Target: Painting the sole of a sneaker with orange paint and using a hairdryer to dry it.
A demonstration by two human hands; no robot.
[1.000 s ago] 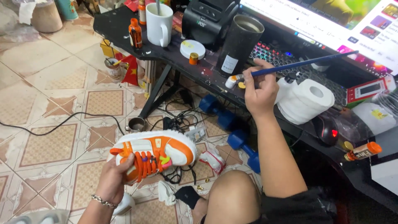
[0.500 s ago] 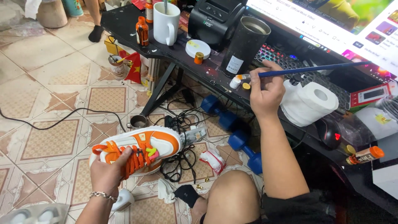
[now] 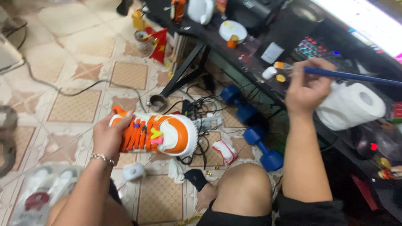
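My left hand (image 3: pixel 109 137) grips an orange and white sneaker (image 3: pixel 161 134) by its heel end, toe pointing right, over the tiled floor. Small coloured charms sit on its orange laces. My right hand (image 3: pixel 306 88) is raised at the desk edge and holds a paintbrush with a long blue handle (image 3: pixel 351 76); the bristle tip (image 3: pixel 278 65) points left, just above a small white pot (image 3: pixel 269 73) and a yellow lid on the black desk (image 3: pixel 234 50). My bare knee (image 3: pixel 243 188) shows below.
Rolls of white paper (image 3: pixel 349 105) lie right of the brush hand. Blue dumbbells (image 3: pixel 261 144), tangled cables and a power strip lie under the desk. A white mug, round tin, bottles, keyboard and lit screen crowd the desk. A bagged pair of shoes lies bottom left.
The view has tilted down and moved closer. The sneaker has turned so its laces face up. The brush hand stays at the desk edge by the small pots.
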